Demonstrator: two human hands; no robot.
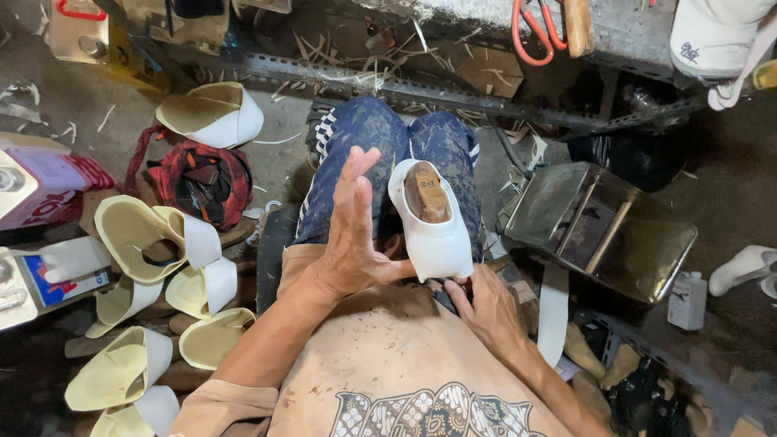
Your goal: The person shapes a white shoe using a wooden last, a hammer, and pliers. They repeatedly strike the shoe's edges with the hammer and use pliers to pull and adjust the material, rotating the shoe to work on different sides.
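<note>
Shoe: I count one white upper on a wooden last (431,220), upright on my lap, centre frame.
Left hand (350,235): grip released, palm flat against the shoe's 9 o'clock side.
Right hand (484,306): grip pinching the shoe's base at 5 o'clock.
Loose uppers (154,235): about eight, floor, 9 o'clock.
Scissors (536,32): one orange-handled pair, 1 o'clock.

Left hand (352,231) raised, open palm, fingers straight, right hand (483,306) low, curled

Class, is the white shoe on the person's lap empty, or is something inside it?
Filled: a brown wooden block sits inside the white shoe, showing through its top opening.
</note>
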